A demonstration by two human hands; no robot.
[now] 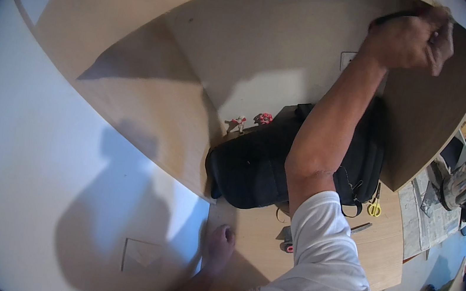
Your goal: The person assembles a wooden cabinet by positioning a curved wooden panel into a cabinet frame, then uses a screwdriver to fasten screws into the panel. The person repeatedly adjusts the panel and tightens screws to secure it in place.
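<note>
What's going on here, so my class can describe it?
A person's right hand is up near a wooden panel, closed on a dark object too unclear to identify. The left hand is low near the wooden desk; whether it holds anything is unclear. On the desk lies a black backpack, with yellow-handled scissors beside it.

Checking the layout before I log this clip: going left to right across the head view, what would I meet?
Square wall plate, left hand, small red ornament, white wall socket plate, yellow-handled scissors, metal kettle.
</note>
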